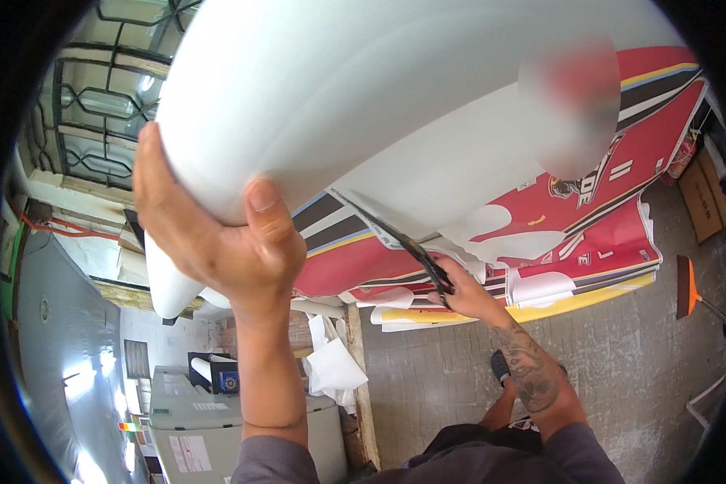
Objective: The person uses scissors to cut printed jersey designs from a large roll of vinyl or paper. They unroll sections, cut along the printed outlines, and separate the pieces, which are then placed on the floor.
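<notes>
A large white sheet (339, 89) curls across the top of the view, its underside or a sheet below printed in red, black, white and yellow. My left hand (218, 242) grips the curled white edge, thumb on the near face and fingers around the far side. In my right hand (464, 292) is a pair of black-handled scissors (415, 252), blades pointing up and left, at the edge where white meets the print. Red printed sheets (597, 198) hang in overlapping layers to the right. Whether the blades are apart cannot be made out.
Barred windows (97, 105) stand at the upper left. Below them is a grey machine (210, 440), with white scraps (335, 367) beside a wooden edge. On the right are a cardboard box (700, 194) and an orange-and-brown broom (686, 286) on the grey floor (427, 379).
</notes>
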`<state>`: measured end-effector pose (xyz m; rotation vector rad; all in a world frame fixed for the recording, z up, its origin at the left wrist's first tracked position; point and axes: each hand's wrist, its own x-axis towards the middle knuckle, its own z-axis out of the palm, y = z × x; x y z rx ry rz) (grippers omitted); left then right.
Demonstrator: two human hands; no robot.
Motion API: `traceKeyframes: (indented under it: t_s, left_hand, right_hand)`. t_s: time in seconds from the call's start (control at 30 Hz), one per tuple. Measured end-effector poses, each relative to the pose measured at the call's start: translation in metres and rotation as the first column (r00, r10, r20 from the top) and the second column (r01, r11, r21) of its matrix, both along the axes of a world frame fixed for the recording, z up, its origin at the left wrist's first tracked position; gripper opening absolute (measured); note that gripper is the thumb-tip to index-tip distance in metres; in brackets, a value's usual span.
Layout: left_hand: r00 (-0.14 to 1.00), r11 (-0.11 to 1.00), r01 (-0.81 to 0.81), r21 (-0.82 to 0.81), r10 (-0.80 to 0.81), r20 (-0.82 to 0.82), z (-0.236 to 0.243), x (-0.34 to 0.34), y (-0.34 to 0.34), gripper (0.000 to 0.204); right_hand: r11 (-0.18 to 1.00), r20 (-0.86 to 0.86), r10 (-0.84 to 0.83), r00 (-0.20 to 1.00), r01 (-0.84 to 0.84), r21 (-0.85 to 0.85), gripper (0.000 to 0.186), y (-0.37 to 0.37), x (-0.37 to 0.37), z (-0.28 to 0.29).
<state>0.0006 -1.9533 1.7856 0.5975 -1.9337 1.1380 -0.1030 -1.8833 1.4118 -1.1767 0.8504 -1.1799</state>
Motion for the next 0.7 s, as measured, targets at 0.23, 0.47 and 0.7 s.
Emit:
traceKeyframes:
  t_s: [0.23, 0.47, 0.7]
  left_hand:
    - [1.0, 0.983, 0.011, 0.184, -0.011, 0.0, 0.022, -0.01, -0.005, 0.086]
    - [0.967, 0.651, 0.145, 0.745, 0.066, -0.246, 0.088, -0.014, -0.037, 0.051]
    - [0.993, 0.888, -0.06, 0.456, 0.005, 0.122, 0.088, -0.001, -0.019, 0.042]
  right_hand:
    - [0.991, 0.072, 0.053, 0.996, -0.043, -0.129, 0.046, -0.021, -0.002, 0.02]
    - [0.998, 0.145, 0.07, 0.987, -0.069, -0.017, 0.047, -0.012, -0.001, 0.029]
    - [0.993, 0.118, 0.089, 0.989, -0.08, -0.082, 0.044, 0.026, 0.022, 0.02]
